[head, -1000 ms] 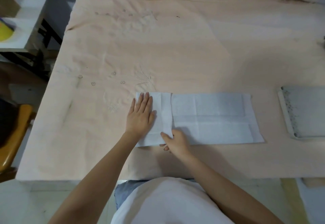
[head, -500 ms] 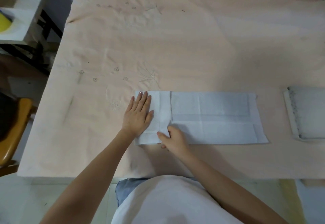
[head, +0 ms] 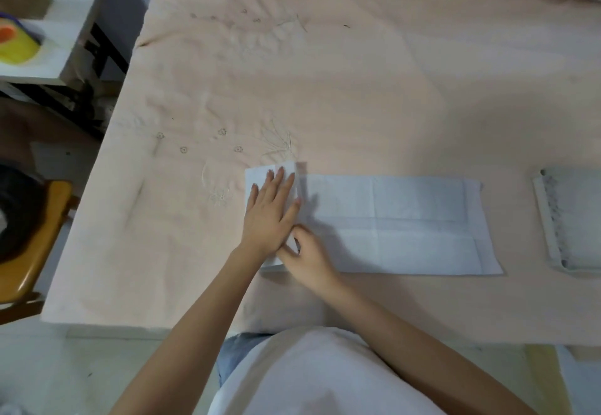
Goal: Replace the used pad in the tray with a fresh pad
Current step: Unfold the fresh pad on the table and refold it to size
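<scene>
Pressing flat with straight fingers, the left hand point(head: 270, 216) lies on the folded left end of the pad point(head: 406, 222), which is spread on the cloth point(head: 325, 89) covering the table. Just right of it and nearer the body, touching its edge, the right hand point(head: 309, 258) has curled fingers pinching the near part of a raised flap of the pad; that flap stands up between the two hands. From the pinch, the pad stretches away to the right, lying flat with crease lines showing. Well beyond its far right end, apart from it, sits the tray point(head: 546, 219), cut off by the frame edge. A chair point(head: 39, 239) stands far left of both hands.
</scene>
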`<state>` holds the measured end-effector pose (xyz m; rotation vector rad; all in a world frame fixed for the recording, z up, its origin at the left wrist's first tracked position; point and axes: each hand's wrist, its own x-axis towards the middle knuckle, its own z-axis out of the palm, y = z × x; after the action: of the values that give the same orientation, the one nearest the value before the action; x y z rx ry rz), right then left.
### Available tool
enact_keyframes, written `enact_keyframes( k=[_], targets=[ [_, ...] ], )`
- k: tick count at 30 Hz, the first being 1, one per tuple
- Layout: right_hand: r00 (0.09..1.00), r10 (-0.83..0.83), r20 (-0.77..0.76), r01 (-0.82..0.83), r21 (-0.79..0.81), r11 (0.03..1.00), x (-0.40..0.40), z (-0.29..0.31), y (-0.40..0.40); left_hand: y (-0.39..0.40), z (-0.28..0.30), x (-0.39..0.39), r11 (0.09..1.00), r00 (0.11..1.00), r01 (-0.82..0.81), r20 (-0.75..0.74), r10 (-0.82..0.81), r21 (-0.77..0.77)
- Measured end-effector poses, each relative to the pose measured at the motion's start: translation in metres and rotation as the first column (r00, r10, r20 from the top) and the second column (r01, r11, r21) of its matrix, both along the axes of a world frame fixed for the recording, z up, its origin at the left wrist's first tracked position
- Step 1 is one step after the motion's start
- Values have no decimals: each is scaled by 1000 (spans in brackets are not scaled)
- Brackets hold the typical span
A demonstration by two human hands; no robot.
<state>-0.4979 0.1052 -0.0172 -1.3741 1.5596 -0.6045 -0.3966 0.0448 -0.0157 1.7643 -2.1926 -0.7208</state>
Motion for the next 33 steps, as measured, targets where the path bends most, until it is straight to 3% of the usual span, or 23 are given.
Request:
enact_keyframes(
  k=[5, 11, 18, 27, 33],
  targets=[
    [994, -106, -25, 109, 197, 974, -15, -4, 4, -1, -16, 18, 992, 993, 87, 91, -79, -92],
    [986, -154, -59, 165, 269, 949, -30, -9, 9, 10, -28, 24, 981, 993, 82, 98, -65, -176],
    [975, -221, -25, 222, 163, 961, -65, -13, 26, 15, -24, 0, 985, 998, 63, 5, -64, -159],
    [973, -223, -64, 232, 229, 945, -85, -20, 36, 13, -50, -13, 983, 971, 145, 207, -118, -117],
    [917, -394, -65, 400, 163, 902, -85, -14, 2, 12, -55, -12, 979, 967, 155, 223, -123, -131]
  ],
)
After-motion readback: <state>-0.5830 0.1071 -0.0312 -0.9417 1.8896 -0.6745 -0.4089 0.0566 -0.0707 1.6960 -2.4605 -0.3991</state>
